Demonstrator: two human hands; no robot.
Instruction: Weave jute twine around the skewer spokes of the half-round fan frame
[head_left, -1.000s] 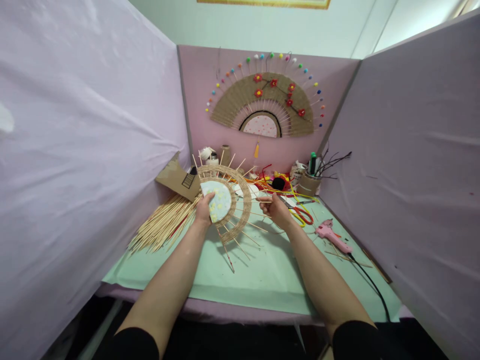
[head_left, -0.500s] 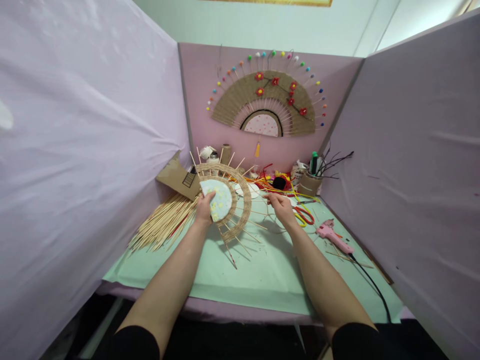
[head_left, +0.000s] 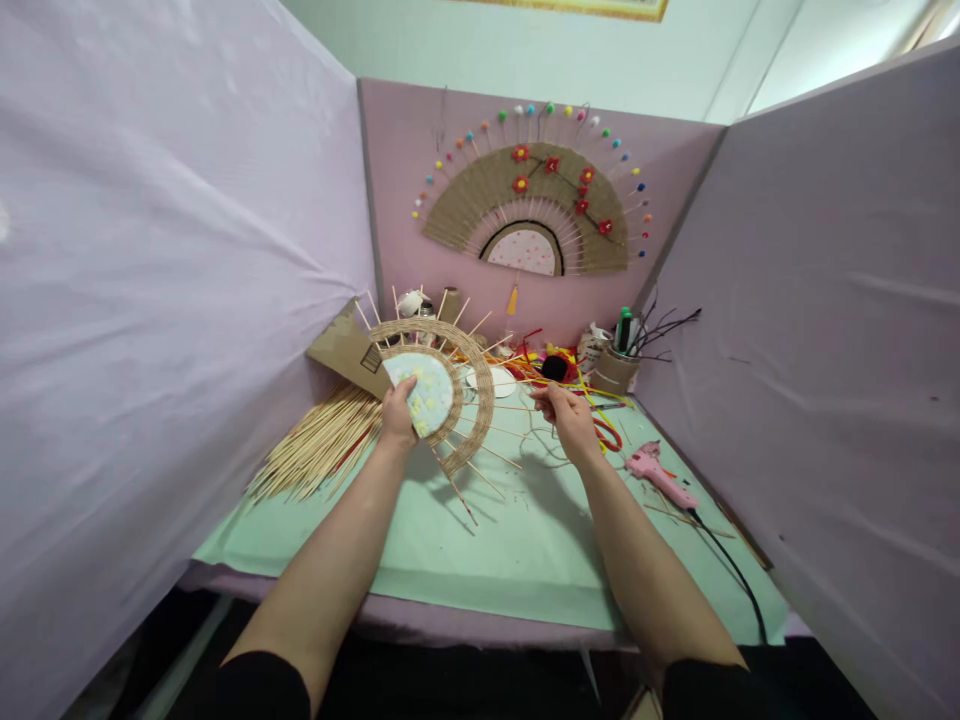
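My left hand (head_left: 399,416) grips a half-round fan (head_left: 484,385) by its pale blue, yellow-patterned centre, thumb on the front face. Two bands of brown twine are woven across the fan's thin sticks, whose bare ends fan out beyond the outer band. To the right of those tips, my right hand (head_left: 568,418) is closed in a pinch. Thin twine (head_left: 534,442) hangs in loose loops beneath it and appears to run from the pinched fingers. The exact grip point is too small to see clearly.
Bamboo sticks (head_left: 311,450) lie at left beside a cardboard piece (head_left: 341,350). Red-handled scissors (head_left: 609,434) and a pink glue gun (head_left: 660,475) with a black cord lie at right. A pot (head_left: 615,372) holds markers and twigs. A finished fan (head_left: 465,195) hangs on the back panel.
My left hand has carried the fan slightly left, and the fan has tilted a little. My right hand stays pinched at nearly the same place, a bit farther from the stick tips.
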